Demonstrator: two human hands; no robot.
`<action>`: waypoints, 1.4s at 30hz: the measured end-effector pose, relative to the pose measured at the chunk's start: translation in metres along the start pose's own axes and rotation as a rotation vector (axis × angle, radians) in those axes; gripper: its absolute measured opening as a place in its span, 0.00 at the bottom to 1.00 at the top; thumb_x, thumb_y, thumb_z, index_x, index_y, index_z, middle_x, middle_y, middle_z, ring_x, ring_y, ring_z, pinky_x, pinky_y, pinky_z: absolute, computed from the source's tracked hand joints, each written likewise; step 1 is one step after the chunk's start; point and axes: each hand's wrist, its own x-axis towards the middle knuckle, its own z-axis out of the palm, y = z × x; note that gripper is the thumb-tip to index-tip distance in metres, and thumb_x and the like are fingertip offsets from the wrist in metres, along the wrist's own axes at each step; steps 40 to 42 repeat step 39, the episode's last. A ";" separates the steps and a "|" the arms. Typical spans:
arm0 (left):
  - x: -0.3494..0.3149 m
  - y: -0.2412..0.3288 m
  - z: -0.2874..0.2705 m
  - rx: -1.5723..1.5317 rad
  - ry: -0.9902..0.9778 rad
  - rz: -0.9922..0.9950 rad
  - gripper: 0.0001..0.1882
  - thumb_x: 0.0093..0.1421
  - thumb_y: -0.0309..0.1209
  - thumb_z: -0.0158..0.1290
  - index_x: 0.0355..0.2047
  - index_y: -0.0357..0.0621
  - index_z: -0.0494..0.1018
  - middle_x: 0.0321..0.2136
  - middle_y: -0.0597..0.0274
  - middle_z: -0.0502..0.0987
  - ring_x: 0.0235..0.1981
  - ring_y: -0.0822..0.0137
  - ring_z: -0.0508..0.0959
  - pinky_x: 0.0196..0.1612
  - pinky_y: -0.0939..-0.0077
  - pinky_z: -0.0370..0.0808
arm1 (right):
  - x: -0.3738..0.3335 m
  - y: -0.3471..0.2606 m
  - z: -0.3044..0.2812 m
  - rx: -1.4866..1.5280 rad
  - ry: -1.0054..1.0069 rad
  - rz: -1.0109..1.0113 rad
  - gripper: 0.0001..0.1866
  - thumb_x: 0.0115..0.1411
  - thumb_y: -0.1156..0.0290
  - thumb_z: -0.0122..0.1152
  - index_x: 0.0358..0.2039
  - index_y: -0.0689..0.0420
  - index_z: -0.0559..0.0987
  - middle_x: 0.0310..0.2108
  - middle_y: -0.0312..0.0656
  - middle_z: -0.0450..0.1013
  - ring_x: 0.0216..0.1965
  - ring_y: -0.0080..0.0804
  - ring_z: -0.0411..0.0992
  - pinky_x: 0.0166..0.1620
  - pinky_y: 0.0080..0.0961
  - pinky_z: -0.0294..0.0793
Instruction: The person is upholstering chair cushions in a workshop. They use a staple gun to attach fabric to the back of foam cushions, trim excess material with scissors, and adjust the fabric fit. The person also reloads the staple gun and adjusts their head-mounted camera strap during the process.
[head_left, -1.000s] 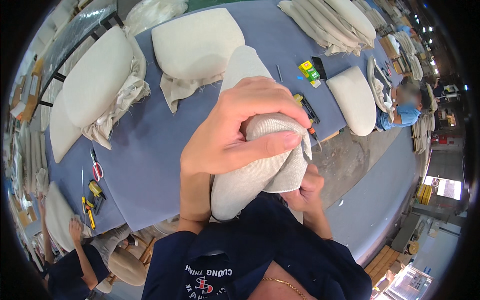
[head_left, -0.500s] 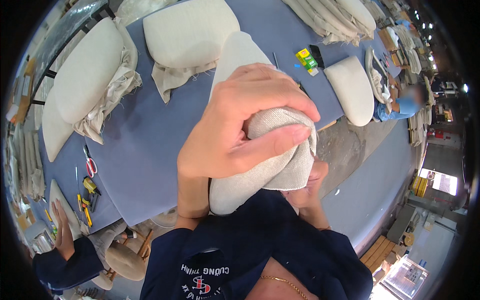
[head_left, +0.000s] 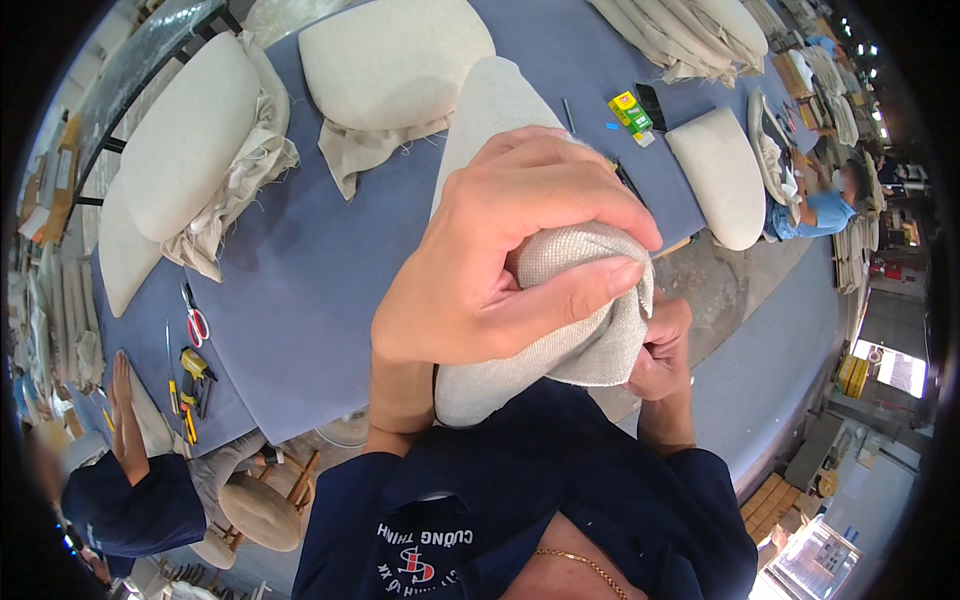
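A padded cushion (head_left: 490, 100) in beige woven fabric is held upright and tilted in front of my chest. My left hand (head_left: 500, 260) is wrapped over its side, thumb and fingers closed on the bunched cloth (head_left: 575, 250). A loose fabric flap (head_left: 612, 345) hangs below the thumb, its cut edge showing. Close beside that flap, my right hand (head_left: 665, 350) has its fingers curled and pressed together. Whatever those fingers hold is hidden from view. Part of the cushion lies behind my left hand.
On the blue-grey table (head_left: 290, 330) lie more beige cushions (head_left: 395, 60), red-handled scissors (head_left: 196, 320), a yellow tool (head_left: 195, 365), a green-yellow box (head_left: 630, 115) and a black phone (head_left: 650, 105). One person (head_left: 130, 490) works at lower left, another (head_left: 820, 210) at far right.
My right hand has moved right and slightly up, away from the flap. My left hand keeps its grip on the cushion. The whole view has shifted a little.
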 end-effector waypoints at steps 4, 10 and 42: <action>0.000 0.003 -0.006 0.071 -0.028 0.030 0.14 0.48 0.30 0.62 0.34 0.33 0.82 0.32 0.52 0.83 0.42 0.53 0.80 0.55 0.56 0.70 | -0.002 0.010 0.010 -0.073 0.069 -0.058 0.13 0.67 0.70 0.62 0.27 0.66 0.82 0.17 0.40 0.73 0.17 0.28 0.72 0.23 0.26 0.64; 0.003 0.001 -0.017 0.055 -0.077 0.035 0.15 0.46 0.28 0.62 0.35 0.32 0.82 0.32 0.52 0.83 0.42 0.52 0.80 0.56 0.55 0.70 | -0.004 0.014 0.008 -0.184 0.005 -0.080 0.08 0.63 0.76 0.61 0.28 0.64 0.82 0.18 0.41 0.73 0.19 0.34 0.73 0.27 0.28 0.68; -0.003 0.007 -0.015 0.138 -0.131 0.002 0.22 0.42 0.23 0.68 0.41 0.37 0.81 0.38 0.57 0.83 0.47 0.53 0.79 0.58 0.54 0.69 | -0.005 0.014 -0.011 -0.219 -0.020 -0.068 0.10 0.63 0.68 0.67 0.33 0.62 0.85 0.25 0.45 0.80 0.24 0.39 0.79 0.32 0.28 0.73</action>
